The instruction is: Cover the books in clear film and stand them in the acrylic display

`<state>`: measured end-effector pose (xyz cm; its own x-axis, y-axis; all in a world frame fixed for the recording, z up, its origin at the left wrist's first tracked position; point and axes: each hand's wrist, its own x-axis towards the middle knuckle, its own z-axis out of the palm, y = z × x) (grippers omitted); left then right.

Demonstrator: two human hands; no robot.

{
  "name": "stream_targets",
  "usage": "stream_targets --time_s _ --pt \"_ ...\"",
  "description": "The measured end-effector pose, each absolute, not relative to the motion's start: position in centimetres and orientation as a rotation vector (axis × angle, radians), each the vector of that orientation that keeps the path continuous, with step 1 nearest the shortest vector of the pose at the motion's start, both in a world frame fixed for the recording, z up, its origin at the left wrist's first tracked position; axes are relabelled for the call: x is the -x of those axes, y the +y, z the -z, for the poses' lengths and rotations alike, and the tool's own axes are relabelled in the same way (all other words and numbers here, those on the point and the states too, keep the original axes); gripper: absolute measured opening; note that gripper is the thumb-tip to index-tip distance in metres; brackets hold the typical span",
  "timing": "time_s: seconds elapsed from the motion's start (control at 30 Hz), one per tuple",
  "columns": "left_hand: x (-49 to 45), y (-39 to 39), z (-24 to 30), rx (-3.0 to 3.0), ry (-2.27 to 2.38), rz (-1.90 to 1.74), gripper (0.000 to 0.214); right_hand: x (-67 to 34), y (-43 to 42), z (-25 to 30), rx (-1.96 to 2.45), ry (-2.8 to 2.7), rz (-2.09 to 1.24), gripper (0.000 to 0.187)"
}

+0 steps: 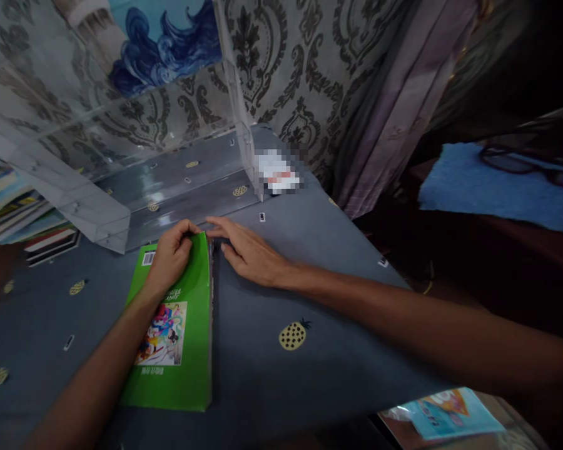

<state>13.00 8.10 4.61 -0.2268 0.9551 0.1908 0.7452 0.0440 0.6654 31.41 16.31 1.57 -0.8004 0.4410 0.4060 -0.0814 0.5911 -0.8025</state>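
Note:
A green paperback book [197, 350] lies on the patterned tablecloth in front of me, its print upside down, with a barcode at the far left and a colourful picture on the cover. My left hand [172, 253] rests on the far part of this cover, its fingers curled and closed at the top edge. Just right of the book's far corner is my right hand [246, 250]. Its fingers are stretched out with the thumb apart, the fingertips close to the corner; nothing is held in it.
A clear acrylic stand [107, 222] rises behind the book. Stacked books [51, 240] lie at the left. A blurred white item [279, 175] sits beside the stand. Glasses [511, 159] rest on a blue cloth [460, 187] at right. A light-blue packet [455, 415] lies below the table [347, 375] edge.

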Motion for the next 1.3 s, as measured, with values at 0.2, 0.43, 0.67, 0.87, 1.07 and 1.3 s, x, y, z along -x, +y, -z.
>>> stream_targets --time_s 0.2,0.43,0.67,0.87,1.07,1.3 --pt "-13.07 8.11 -4.57 -1.719 2.039 -0.966 0.024 -31.50 16.52 -1.45 0.291 -2.264 -1.175 0.057" --pt "-13.16 8.07 -4.62 -1.723 2.028 -0.989 0.023 -31.48 16.38 -1.56 0.310 -2.247 -1.152 0.055" --pt "-13.21 8.08 -4.72 -1.717 2.053 -0.963 0.022 -31.58 16.38 -1.60 0.259 -2.269 -1.152 0.058" --pt "-13.20 8.00 -4.73 -1.716 2.046 -0.968 0.024 -31.53 16.38 -1.52 0.320 -2.275 -1.144 0.056" --pt "-13.14 8.00 -4.63 -1.726 2.030 -0.998 0.024 -31.76 16.33 -1.88 0.254 -2.245 -1.197 0.060" --pt "-13.13 8.01 -4.71 -1.708 2.059 -0.977 0.024 -31.69 16.48 -1.54 0.321 -2.306 -1.156 0.058"
